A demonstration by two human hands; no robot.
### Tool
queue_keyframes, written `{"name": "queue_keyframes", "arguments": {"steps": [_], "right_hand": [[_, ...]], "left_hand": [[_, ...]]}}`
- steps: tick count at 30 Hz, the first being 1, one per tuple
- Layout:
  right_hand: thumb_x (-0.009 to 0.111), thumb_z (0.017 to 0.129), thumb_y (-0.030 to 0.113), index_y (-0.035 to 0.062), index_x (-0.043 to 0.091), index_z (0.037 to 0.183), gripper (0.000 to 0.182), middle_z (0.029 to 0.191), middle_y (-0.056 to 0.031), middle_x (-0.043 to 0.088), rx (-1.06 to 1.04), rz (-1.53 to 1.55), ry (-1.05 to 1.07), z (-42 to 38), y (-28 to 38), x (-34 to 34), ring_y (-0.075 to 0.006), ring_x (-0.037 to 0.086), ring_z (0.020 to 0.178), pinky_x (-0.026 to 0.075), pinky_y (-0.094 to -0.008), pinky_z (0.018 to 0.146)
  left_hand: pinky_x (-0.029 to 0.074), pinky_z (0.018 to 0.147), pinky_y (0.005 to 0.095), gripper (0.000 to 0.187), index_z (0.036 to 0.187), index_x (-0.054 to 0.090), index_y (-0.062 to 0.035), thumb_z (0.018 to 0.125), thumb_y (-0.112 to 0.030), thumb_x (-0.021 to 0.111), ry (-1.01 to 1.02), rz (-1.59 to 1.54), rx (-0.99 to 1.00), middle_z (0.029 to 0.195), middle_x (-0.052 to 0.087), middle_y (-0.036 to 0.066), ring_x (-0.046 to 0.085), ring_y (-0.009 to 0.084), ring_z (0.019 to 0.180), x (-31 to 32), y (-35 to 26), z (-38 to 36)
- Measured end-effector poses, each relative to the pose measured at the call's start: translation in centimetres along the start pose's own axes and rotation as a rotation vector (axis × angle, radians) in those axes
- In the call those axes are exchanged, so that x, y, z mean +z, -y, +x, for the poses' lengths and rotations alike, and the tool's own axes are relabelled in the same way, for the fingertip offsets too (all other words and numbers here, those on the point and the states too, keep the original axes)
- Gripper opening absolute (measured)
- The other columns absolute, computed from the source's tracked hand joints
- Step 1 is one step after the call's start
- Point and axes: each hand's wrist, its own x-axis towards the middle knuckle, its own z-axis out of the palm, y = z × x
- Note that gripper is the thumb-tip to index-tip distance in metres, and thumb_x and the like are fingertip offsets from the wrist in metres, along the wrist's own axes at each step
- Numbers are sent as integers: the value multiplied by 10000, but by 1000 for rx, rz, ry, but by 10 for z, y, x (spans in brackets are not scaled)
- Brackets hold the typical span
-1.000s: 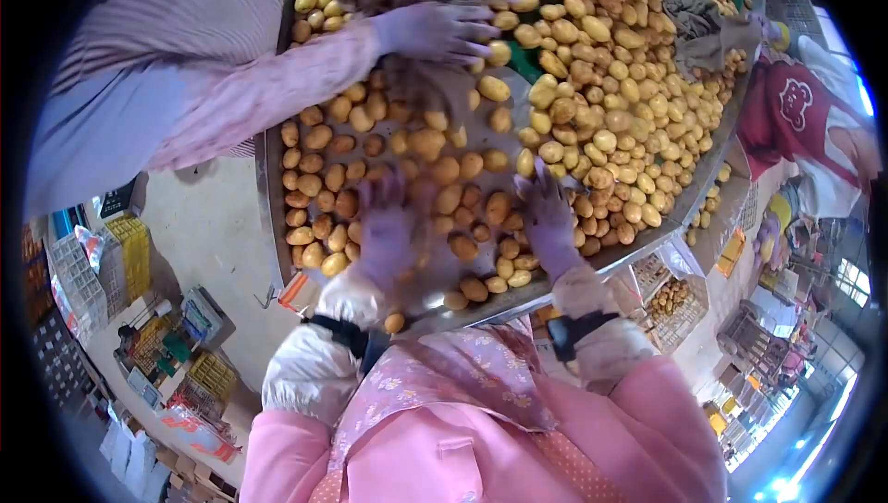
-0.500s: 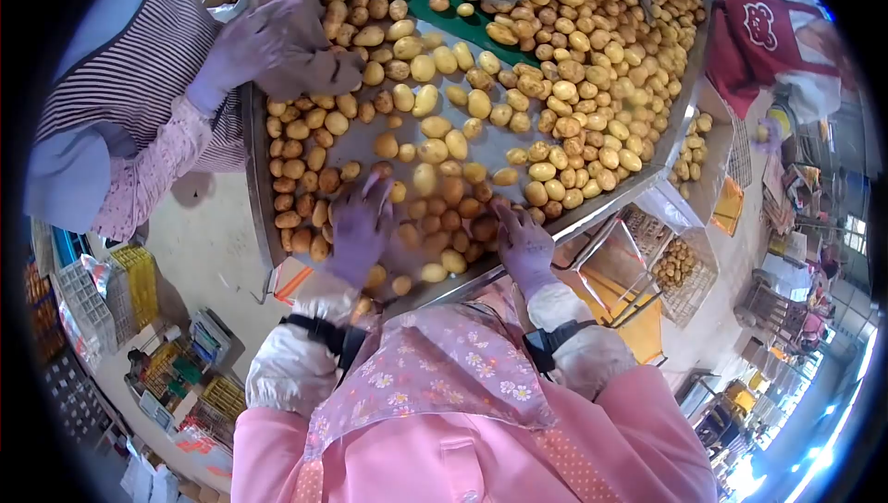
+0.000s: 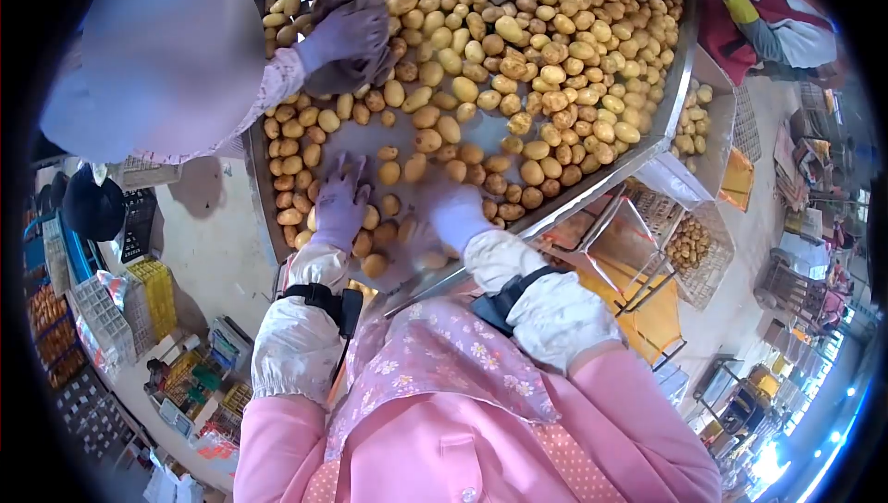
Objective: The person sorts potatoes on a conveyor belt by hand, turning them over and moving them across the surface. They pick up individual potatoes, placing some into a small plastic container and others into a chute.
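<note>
Metal sorting surface [image 3: 555,212] carries a dense spread of potatoes [image 3: 518,59], thickest beyond and to the right of the person's hands. A co-worker's gloved hands [image 3: 347,27] press on the pile well beyond the left hand. Left hand [image 3: 340,202], purple glove, lies flat with fingers spread on potatoes at the near edge, gripping nothing. Right hand [image 3: 453,212] sits just beside it on the near potatoes; motion blur, can't tell open or closed.

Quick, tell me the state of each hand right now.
Left hand: open, fingers spread flat on the potatoes.
Right hand: among the potatoes; grip cannot be told.
</note>
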Motion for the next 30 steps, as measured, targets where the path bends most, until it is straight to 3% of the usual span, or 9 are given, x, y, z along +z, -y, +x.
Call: {"name": "queue_keyframes", "arguments": {"steps": [5,8,9,14,19,22,23,26,30], "right_hand": [[623,923,189,183,635,1263,341,1358,-121,568,29,65,-396,-39,-26,-4,-341,692,1045,591,-466,824],[622,925,192,195,642,1252,328,1348,-124,567,-231,4,-255,-22,-5,30,-336,694,1054,590,-447,816],[619,932,203,188,667,1207,279,1246,-98,629,-102,-26,-70,-26,12,23,-324,695,1064,587,-450,795],[537,987,276,139,646,1220,291,1233,-95,665,-254,-30,-67,1,22,28,-321,702,1052,572,-505,763],[624,915,271,143,710,1168,297,977,-100,735,-192,265,-550,65,17,-47,-326,728,892,579,-486,782],[607,905,217,107,745,1042,224,890,-101,738,-319,49,-493,110,17,-58,-308,730,831,565,-508,690],[588,884,160,106,764,914,186,850,-100,742,-437,-26,-730,144,16,-19,-314,731,796,549,-514,630],[603,856,137,134,761,842,159,834,-94,741,-335,14,-571,130,33,-31,-328,729,822,560,-500,658],[585,925,252,171,662,1185,283,1125,-150,731,-332,265,-413,83,10,-53,-352,697,1056,556,-468,867]], "left_hand": [[511,964,486,534,1409,566,-197,887,-203,681,-51,168,-111,1375,561,162,586,397,1176,-17,-11,-24],[545,856,462,460,1313,623,-190,858,-160,682,53,131,-155,1213,632,138,636,355,1048,-4,-2,-33],[538,867,474,443,1295,637,-178,854,-148,667,47,133,-113,1211,631,149,636,363,1046,-3,-3,-33],[527,884,482,355,1224,654,-113,873,-153,616,156,195,-13,1207,628,180,633,384,1041,6,12,-28],[517,849,507,360,1240,664,-142,888,-206,627,87,108,-102,1101,634,199,636,393,981,2,-1,-35],[529,845,500,393,1267,665,-150,878,-192,636,59,80,-51,1151,646,192,635,389,1022,0,-1,-47],[532,881,494,406,1277,655,-140,874,-182,620,45,27,35,1234,639,171,633,392,1061,-5,1,-48],[527,950,502,455,1310,633,-128,858,-161,604,131,90,60,1396,583,163,599,407,1179,-12,-1,-59],[501,1016,503,451,1333,627,-123,888,-193,607,-30,-83,-36,1468,521,207,540,419,1285,-21,-14,-91]]}}
